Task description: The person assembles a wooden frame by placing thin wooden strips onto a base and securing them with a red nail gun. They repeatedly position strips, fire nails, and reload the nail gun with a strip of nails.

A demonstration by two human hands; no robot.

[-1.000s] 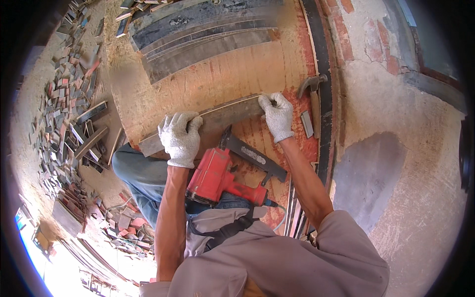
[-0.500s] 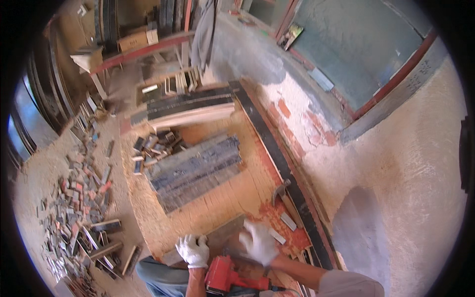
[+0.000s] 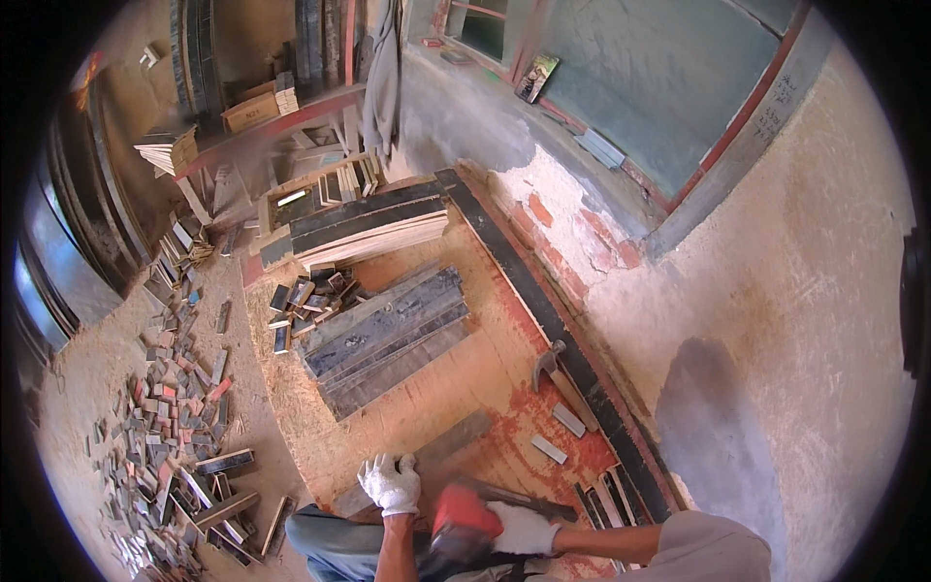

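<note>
Head view: my white-gloved right hand grips the blurred red nail gun; left hand on flat grey wooden strip, tan wooden tabletop. Can't tell if left's gripping.

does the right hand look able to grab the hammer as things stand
Probably not straight away: the right hand seems to be gripping the red power tool, though nothing visible lies over the hammer.

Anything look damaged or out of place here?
Yes. The wall has crumbled below the window, baring red brick. Wood offcuts lie strewn across the floor, left of the work platform. The red tool is too blurred to judge.
</note>
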